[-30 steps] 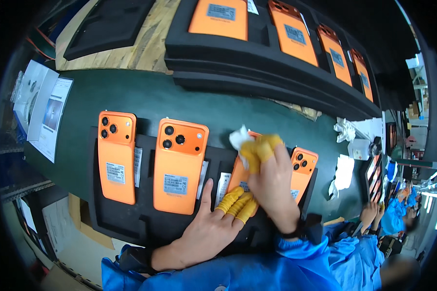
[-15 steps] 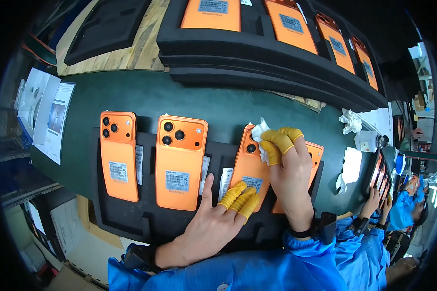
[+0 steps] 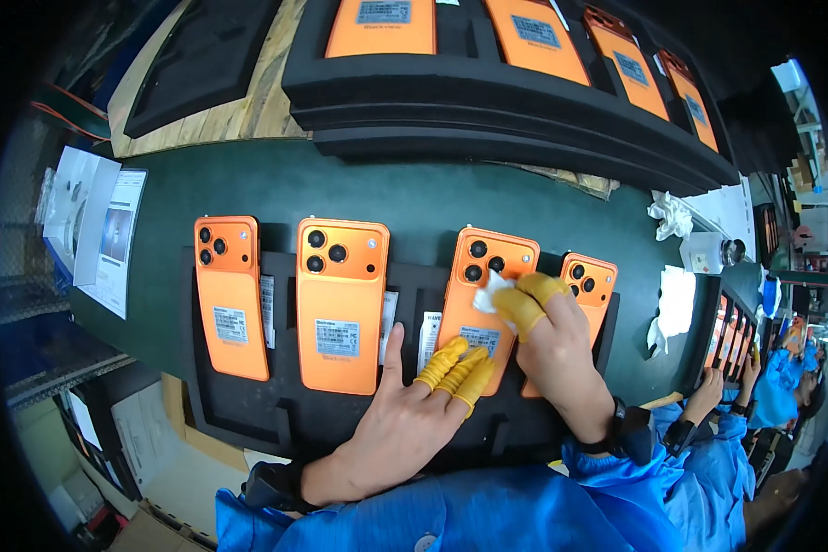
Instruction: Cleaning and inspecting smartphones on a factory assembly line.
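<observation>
My right hand (image 3: 561,340), with yellow finger cots, pinches a crumpled white wipe (image 3: 489,293) against an orange phone (image 3: 460,308) just below its cameras. My left hand (image 3: 405,419) lies on the lower part of that phone, cotted fingers flat over its label and one bare finger stretched up beside it. This phone lies back up over a black foam tray (image 3: 340,428). To its left are a second orange phone (image 3: 340,299) and a third phone (image 3: 228,304). Partly behind my right hand is another orange phone (image 3: 591,285).
Stacked black foam trays (image 3: 488,110) holding several orange phones stand at the back. A foam tray (image 3: 198,64) lies far left on wood. White box and leaflet (image 3: 110,239) are at left; crumpled tissue (image 3: 672,216), white sheet (image 3: 673,308) and dispenser bottle (image 3: 708,253) at right. A co-worker's hands (image 3: 708,391) are beyond.
My right hand has moved the wipe from the cameras down onto the phone's back, uncovering the camera area. My left hand stays on the phone, and the view has shifted slightly.
</observation>
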`<move>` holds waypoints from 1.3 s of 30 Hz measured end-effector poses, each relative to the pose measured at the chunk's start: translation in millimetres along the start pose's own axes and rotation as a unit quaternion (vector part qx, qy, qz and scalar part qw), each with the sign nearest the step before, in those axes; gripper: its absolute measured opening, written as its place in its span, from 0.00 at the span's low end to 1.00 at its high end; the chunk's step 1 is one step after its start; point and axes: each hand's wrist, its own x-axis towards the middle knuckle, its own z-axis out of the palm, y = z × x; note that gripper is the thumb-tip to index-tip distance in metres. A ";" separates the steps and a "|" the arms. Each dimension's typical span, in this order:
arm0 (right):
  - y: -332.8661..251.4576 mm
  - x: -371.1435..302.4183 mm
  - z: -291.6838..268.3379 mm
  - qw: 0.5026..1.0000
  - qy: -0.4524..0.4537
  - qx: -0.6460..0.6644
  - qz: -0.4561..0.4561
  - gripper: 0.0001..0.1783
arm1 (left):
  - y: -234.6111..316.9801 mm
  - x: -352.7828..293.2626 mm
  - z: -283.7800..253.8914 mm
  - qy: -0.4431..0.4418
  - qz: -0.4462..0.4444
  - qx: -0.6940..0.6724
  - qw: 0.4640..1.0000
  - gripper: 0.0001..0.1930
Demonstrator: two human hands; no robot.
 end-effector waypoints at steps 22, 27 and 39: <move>-44.3 -20.1 -16.4 0.989 -0.029 0.048 0.140 0.15 | -1.0 -1.5 0.5 0.037 0.010 -0.019 0.999 0.21; -47.2 35.8 -43.0 0.982 0.034 0.074 0.169 0.15 | -2.2 -16.8 -31.5 0.075 0.060 -0.036 0.995 0.22; -71.7 101.2 63.5 0.997 0.032 0.013 -0.075 0.21 | -59.9 -60.1 -38.0 0.035 -0.112 0.014 0.993 0.16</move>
